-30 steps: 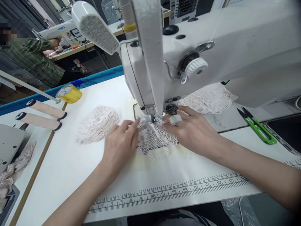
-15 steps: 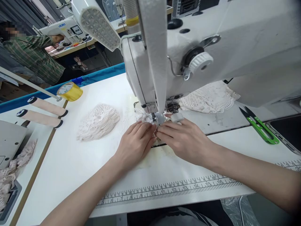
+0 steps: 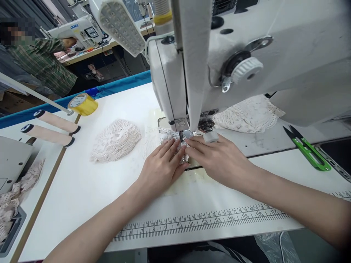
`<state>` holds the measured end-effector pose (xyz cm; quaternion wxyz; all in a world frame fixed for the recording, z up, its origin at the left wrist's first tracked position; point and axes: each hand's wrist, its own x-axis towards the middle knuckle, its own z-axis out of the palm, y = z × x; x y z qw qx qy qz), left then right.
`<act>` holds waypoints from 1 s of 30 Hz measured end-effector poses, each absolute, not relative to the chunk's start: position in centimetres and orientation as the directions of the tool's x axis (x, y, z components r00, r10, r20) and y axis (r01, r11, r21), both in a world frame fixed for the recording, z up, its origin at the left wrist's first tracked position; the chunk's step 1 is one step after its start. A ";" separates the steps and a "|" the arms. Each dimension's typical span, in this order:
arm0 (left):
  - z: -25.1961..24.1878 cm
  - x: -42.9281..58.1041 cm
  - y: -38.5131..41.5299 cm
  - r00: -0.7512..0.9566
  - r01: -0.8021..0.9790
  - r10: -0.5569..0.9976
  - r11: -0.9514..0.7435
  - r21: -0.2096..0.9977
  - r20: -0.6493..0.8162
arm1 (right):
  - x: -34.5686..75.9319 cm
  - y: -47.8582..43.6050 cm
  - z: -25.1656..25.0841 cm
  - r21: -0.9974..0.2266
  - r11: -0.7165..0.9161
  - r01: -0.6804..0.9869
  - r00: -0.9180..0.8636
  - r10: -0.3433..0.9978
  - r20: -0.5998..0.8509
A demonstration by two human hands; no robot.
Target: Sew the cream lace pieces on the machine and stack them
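A white sewing machine (image 3: 246, 54) stands over the table, its needle and presser foot (image 3: 181, 136) just beyond my fingertips. My left hand (image 3: 161, 168) lies flat, fingers together, pressing a small piece of cream lace (image 3: 161, 134) toward the foot. My right hand (image 3: 216, 159) rests beside it, fingers stretched out on the same lace, with a white thimble-like cap (image 3: 210, 137) at one finger. Most of the lace is hidden under both hands.
A heap of cream lace pieces (image 3: 115, 140) lies left of the machine, another pile (image 3: 246, 115) behind its arm. Green thread snips (image 3: 308, 149), yellow tape roll (image 3: 83, 104), two pink spools (image 3: 55, 128), and a printed ruler (image 3: 205, 221) are on the table. Another person (image 3: 38, 62) works at the back left.
The lace piece has been fed in under the foot and is now mostly covered. Both hands have come together and moved up close to the needle.
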<state>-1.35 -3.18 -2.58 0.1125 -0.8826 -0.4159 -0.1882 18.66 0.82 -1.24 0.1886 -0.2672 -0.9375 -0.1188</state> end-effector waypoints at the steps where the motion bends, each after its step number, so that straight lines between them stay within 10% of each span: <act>1: -2.6 -1.3 -3.2 0.584 0.776 0.691 -0.630 -0.043 0.426 | 18.7 0.8 -1.2 0.121 0.829 0.545 -0.786 0.456 0.418; 15: -1.8 -2.4 -3.6 0.604 0.717 0.634 -0.697 0.018 0.483 | 18.7 1.7 -1.5 0.156 0.859 0.488 -0.786 0.355 0.506; 23: 0.0 -1.3 -2.4 0.349 0.839 0.911 -0.408 0.361 0.221 | 18.3 2.8 -2.1 -0.062 0.790 0.610 -0.594 0.507 0.624; 30: -0.5 0.3 0.0 0.254 0.937 0.920 -0.311 0.159 0.298 | 17.9 3.1 -2.0 -0.115 0.698 0.707 -0.549 0.644 0.533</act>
